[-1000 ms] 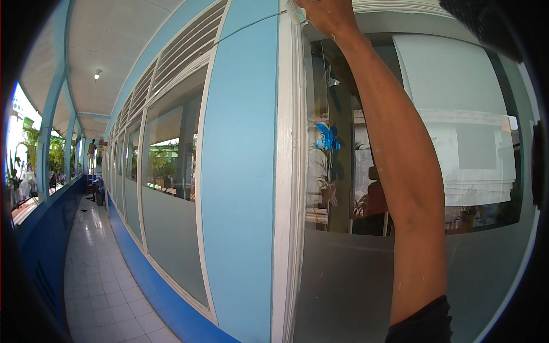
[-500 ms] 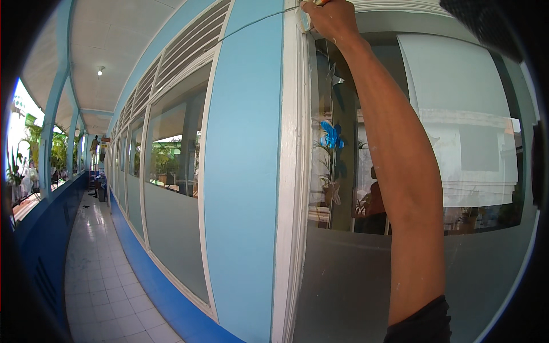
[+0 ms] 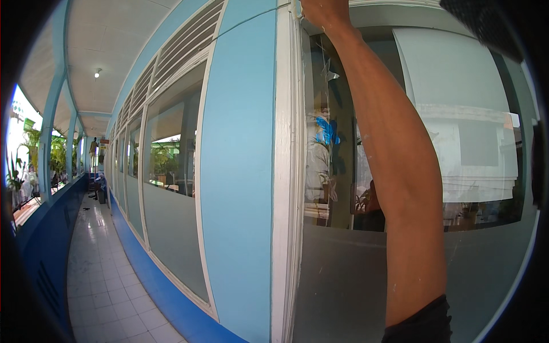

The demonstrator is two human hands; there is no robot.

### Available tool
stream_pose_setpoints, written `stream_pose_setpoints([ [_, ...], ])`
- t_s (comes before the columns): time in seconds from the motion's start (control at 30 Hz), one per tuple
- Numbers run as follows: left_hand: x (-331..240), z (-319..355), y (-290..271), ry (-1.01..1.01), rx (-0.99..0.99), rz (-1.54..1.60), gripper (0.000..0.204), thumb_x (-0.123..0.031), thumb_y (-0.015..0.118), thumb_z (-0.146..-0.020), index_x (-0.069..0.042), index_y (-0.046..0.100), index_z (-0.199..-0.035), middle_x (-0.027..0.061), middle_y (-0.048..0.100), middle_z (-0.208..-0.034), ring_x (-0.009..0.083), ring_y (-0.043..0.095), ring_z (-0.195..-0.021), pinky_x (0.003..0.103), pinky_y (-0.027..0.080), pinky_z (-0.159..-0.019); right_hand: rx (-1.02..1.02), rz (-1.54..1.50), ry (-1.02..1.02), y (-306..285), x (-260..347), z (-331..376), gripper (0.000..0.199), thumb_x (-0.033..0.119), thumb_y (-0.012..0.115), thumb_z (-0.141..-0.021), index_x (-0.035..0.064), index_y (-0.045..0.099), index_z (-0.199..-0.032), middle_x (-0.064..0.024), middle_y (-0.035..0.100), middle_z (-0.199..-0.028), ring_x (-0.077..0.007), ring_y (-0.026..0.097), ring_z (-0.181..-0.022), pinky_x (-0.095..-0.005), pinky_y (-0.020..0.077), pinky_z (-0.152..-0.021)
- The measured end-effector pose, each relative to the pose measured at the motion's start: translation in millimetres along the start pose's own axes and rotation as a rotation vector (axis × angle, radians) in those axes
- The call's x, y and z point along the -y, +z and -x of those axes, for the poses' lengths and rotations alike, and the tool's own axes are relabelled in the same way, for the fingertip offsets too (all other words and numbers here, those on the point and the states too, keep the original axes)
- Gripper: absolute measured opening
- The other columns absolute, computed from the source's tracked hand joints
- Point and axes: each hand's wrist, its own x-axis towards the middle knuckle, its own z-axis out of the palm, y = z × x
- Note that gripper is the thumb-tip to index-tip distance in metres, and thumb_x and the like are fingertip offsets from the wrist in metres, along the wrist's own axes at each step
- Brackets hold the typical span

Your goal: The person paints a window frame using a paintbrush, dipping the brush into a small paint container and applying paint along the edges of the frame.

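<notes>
My right hand (image 3: 326, 12) is raised to the upper edge of the picture, beside the top of the white window frame (image 3: 284, 171). Its fingers look curled closed, but their tips and whatever they hold are mostly cut off by the picture's edge. The bare forearm, marked with a few pale specks, reaches up across the window pane (image 3: 354, 274), and a dark sleeve (image 3: 420, 323) covers the arm lower down. Behind the glass hang a blue butterfly-like ornament (image 3: 327, 131) and a pale sheet (image 3: 457, 74). My left hand is out of the picture.
A thin cable (image 3: 249, 23) crosses the light blue wall (image 3: 237, 171) toward the frame top. Louvred windows (image 3: 171, 131) line the tiled corridor (image 3: 108, 274) on the left. A blue parapet (image 3: 43, 228) runs opposite, and a person (image 3: 93, 147) stands far down.
My right hand has shifted slightly up and left, so its fingers are now more cut off. A small orange-and-white bit at the fingers no longer shows. The view has turned slightly.
</notes>
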Motion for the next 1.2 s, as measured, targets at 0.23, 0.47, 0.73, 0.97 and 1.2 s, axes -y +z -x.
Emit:
stream_pose_setpoints([
  [0.23, 8, 5, 3, 0.151, 0.079, -0.166, 0.082, -0.052, 0.064, -0.089, -0.005, 0.031, -0.148, 0.023, 0.041, -0.146, 0.0407, 0.041, -0.135, 0.055, 0.038, -0.115, 0.014, 0.001, -0.01, 3, -1, 3, 0.02, 0.013, 0.063, -0.087, -0.0067, 0.064, -0.086, -0.0192, 0.065, -0.08, -0.0297, 0.065, -0.076, -0.0408, 0.0522, -0.071],
  [0.47, 11, 0, 7, 0.051, 0.258, -0.036, 0.088, -0.055, 0.066, -0.087, -0.005, 0.029, -0.149, 0.0232, 0.04, -0.147, 0.0412, 0.043, -0.134, 0.056, 0.039, -0.114, 0.026, 0.003, -0.012, -2, 3, 2, 0.02, 0.013, 0.063, -0.087, -0.0069, 0.064, -0.085, -0.0197, 0.064, -0.08, -0.0305, 0.065, -0.076, -0.0416, 0.052, -0.071],
  [0.73, 4, -1, 3, -0.024, 0.207, 0.003, 0.082, -0.056, 0.059, -0.092, -0.006, 0.028, -0.149, 0.0227, 0.04, -0.146, 0.0401, 0.042, -0.135, 0.055, 0.038, -0.114, 0.025, 0.012, -0.009, -6, 4, -2, 0.02, 0.012, 0.062, -0.087, -0.0071, 0.064, -0.084, -0.0203, 0.064, -0.081, -0.0314, 0.065, -0.077, -0.0424, 0.0517, -0.071],
  [0.97, 10, 3, 5, 0.127, 0.128, -0.161, 0.08, -0.054, 0.06, -0.092, -0.005, 0.03, -0.148, 0.0222, 0.041, -0.145, 0.0399, 0.043, -0.134, 0.054, 0.039, -0.114, 0.024, 0.01, -0.014, -1, 1, 3, 0.02, 0.012, 0.061, -0.088, -0.0073, 0.063, -0.083, -0.0208, 0.064, -0.081, -0.0321, 0.064, -0.077, -0.0431, 0.0515, -0.071],
  [1.2, 9, 1, 5, 0.099, 0.145, -0.079, 0.08, -0.053, 0.062, -0.091, -0.006, 0.032, -0.148, 0.0214, 0.043, -0.145, 0.0406, 0.043, -0.134, 0.056, 0.038, -0.114, 0.03, 0.005, -0.02, 0, 0, 7, 0.02, 0.011, 0.06, -0.088, -0.0075, 0.063, -0.082, -0.0213, 0.063, -0.081, -0.0329, 0.064, -0.077, -0.0439, 0.0513, -0.071],
])
